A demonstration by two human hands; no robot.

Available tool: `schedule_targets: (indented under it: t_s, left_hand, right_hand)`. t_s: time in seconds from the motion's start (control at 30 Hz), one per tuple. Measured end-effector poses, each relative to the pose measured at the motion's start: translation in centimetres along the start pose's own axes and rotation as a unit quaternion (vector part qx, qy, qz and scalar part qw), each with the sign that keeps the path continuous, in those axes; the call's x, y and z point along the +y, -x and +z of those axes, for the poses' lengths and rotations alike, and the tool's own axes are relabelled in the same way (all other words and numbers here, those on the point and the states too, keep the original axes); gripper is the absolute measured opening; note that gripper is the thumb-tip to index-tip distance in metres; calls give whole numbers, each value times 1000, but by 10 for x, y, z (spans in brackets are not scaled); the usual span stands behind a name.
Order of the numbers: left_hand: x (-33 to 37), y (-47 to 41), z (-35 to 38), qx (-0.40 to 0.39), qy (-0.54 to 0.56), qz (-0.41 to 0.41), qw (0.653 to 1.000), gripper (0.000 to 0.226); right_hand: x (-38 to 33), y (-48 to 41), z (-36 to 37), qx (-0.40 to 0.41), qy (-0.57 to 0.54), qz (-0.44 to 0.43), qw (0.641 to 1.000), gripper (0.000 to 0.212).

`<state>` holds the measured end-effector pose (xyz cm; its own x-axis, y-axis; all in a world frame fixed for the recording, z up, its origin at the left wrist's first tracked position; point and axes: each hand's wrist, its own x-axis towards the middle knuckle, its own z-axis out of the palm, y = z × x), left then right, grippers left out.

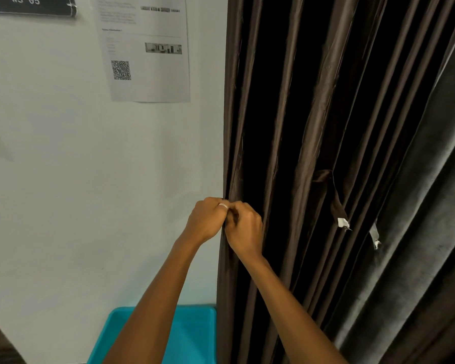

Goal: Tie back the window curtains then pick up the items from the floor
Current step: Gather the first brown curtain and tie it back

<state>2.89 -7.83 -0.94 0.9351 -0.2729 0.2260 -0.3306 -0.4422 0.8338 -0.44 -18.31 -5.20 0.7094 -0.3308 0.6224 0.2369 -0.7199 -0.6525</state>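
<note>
A dark brown pleated curtain (313, 127) hangs down the right half of the view, its left edge against the white wall. My left hand (206, 219) and my right hand (246, 228) meet at that left edge, both with fingers closed on the curtain's edge fabric. What lies between the fingertips is hidden. A brown tie-back strap (335, 198) with a white end dangles loose from the folds to the right of my hands. A second white-tipped strap end (374, 235) hangs further right.
A turquoise bin (195, 334) stands on the floor below my arms, against the wall. A printed sheet with a QR code (145, 48) and a black sign (29, 5) hang on the white wall. A grey velvet curtain (426, 232) hangs at far right.
</note>
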Motion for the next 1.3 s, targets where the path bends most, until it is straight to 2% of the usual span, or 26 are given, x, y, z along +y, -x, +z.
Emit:
schedule_targets:
  t_s: [0.13,0.3,0.43,0.53,0.57,0.63,0.7,0.73,0.8,0.83,0.9,0.93,1.07,1.3]
  left_hand:
    - [17,-1,1,32,-118,-9,992,64]
    - [20,-6,8,88,-156,-21,984,44]
    - [19,-8,9,89,-209,7,974,38]
    - [16,-10,5,94,-248,17,964,37]
    - [14,-11,3,97,-257,17,961,38]
    - [11,-13,-1,99,-266,16,959,39]
    - [9,-15,-3,95,-259,16,961,41]
    - [8,-15,-3,91,-255,18,963,42]
    - [9,-17,-4,81,-250,23,965,43]
    - [8,-19,-5,77,-249,23,965,45]
    - [4,-23,-13,76,-250,18,965,46]
    - [0,-25,-19,81,-251,12,964,46]
    - [-18,-32,-51,118,-264,-10,957,42]
    - [-23,-34,-50,121,-248,-11,961,45]
  right_hand:
    - [-4,1,5,14,-10,10,1000,14]
    - [2,-3,11,5,-41,14,999,23]
    - [6,-3,7,-14,-42,0,999,31]
    - [4,-9,-8,-58,-46,-20,997,19]
    - [1,-11,-17,-37,-43,-19,998,15]
    - [-5,-15,-37,76,-24,5,997,14]
    - [-6,-20,-49,170,11,48,984,27]
    - [-5,-24,-50,177,30,70,981,40]
    - [0,-33,-51,128,62,102,984,56]
    - [7,-38,-51,99,75,108,986,52]
    - [21,-47,-57,70,107,106,986,20]
    - [28,-51,-64,75,116,118,983,12]
    - [57,-62,-97,134,100,174,970,8]
    - [63,-47,-97,136,81,121,980,11]
